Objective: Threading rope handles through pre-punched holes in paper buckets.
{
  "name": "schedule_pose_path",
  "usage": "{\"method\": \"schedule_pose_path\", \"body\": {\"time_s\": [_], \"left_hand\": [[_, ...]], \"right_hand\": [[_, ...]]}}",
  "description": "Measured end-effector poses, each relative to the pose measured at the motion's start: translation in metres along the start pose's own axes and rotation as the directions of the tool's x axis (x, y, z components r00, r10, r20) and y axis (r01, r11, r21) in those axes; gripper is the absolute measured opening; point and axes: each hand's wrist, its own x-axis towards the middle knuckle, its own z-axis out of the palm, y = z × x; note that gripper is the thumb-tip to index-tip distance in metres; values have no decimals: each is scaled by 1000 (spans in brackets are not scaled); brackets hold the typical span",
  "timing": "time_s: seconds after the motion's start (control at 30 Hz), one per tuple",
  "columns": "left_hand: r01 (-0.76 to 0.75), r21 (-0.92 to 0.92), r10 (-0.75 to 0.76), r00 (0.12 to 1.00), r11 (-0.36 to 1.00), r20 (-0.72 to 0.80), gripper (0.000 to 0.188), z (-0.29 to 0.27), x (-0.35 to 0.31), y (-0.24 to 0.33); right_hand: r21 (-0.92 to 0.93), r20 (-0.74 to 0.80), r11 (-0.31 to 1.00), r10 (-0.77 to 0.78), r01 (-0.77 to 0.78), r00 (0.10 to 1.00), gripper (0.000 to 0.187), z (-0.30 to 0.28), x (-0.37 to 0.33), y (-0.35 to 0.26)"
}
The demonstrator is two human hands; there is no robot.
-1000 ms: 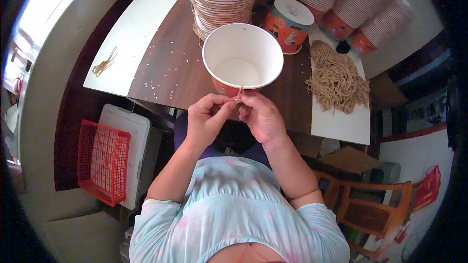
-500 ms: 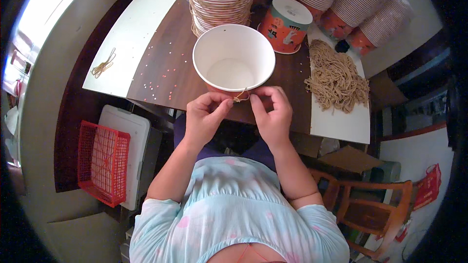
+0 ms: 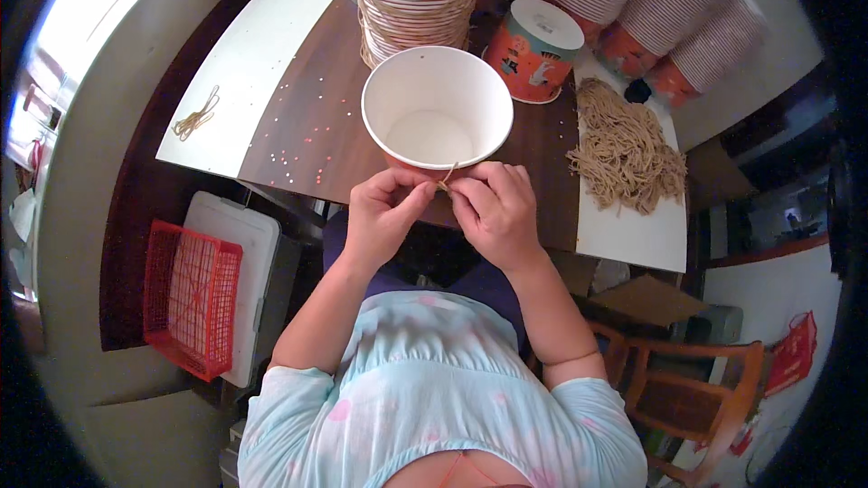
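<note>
Pinching hands, head view: from where I stand, left hand point(image 3: 382, 215) and right hand point(image 3: 499, 217) meet nearly fingertip to fingertip at the near side of the tub point(image 3: 437, 95).
Left hand: thumb and forefinger pressed together on the cord point(image 3: 443, 186), taking it from the left.
Right hand: thumb and fingers pinched on the same cord from the right; the exact contact is partly covered.
Cord: between the two sets of fingertips, touching both, so neither hand is nearer.
Cord's long axis: the visible end runs away from the body, leaning slightly right, up to the tub's near rim; the rest is too small to follow.
Tub: straight ahead of both hands, mouth up over the worktop point(image 3: 542, 149), its near rim just beyond the fingertips; whether they touch its wall, I cannot tell.
Twine heap point(image 3: 627, 146): right of the right hand, well apart.
</note>
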Motion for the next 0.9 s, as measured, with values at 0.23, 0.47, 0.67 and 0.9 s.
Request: {"method": "schedule_pose_path", "body": {"time_s": [0.23,0.47,0.67,0.9], "left_hand": [[-10,-1,10,1000,1000,0,9,1,2,-4],[-24,-27,24,1000,999,4,8,1,1,-5],[-26,38,26,1000,999,5,7,-1,0,-7],[4,12,-4,1000,1000,-4,7,-3,1,-15]], "right_hand": [[-54,-6,998,26,-27,1000,20,-2,3,-1],[84,-16,995,62,-61,998,20,1,0,-3],[158,-66,987,-6,17,998,21,8,-7,-2],[93,31,992,-83,80,996,20,6,-9,1]]}}
